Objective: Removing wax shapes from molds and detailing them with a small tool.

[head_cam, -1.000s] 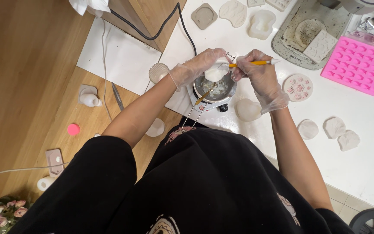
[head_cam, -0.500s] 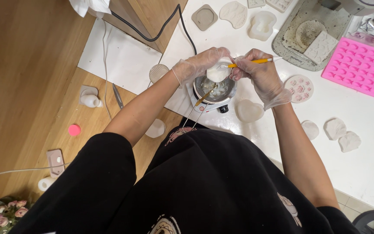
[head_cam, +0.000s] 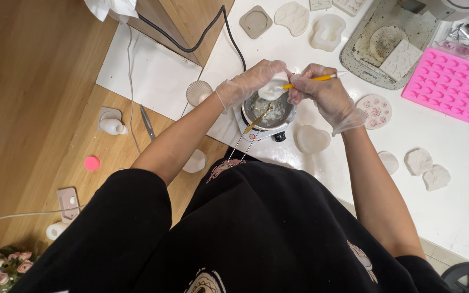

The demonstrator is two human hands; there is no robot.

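Starting at the far left, a bunch of small pink flowers (head_cam: 4, 270) is sitting low in the corner, and a round pink lump (head_cam: 92, 163) is lying on the wooden tabletop (head_cam: 33, 81) near a little white bottle (head_cam: 113, 126) and a pair of tweezers (head_cam: 147, 122)

Moving in, the left hand (head_cam: 251, 82), gloved in clear plastic, is curling its fingers together around a small white mould (head_cam: 272, 90), holding it right above the metal pot (head_cam: 267, 111) on the little heater; the pot is holding pale, lumpy melt, and a thin tool is leaning out of it toward the person

Just beside it, the right hand (head_cam: 324, 97), gloved too, is pinching a yellow-handled pick (head_cam: 310, 79) between thumb and fingertips, its tip pointing at the white mould

As I judge it, this is going well while the mould is staying over the pot so drips are landing back inside, and while the pick is working with light, short strokes, both hands close together for steadiness

Further right, a pale heart-shaped mould (head_cam: 311, 139) is resting on the white sheet (head_cam: 462, 206), then a round flower mould (head_cam: 374, 111), a grey tray (head_cam: 362, 51), a pink grid mould (head_cam: 448, 84), and shell-like white pieces (head_cam: 427, 168) are lying well apart from the hands
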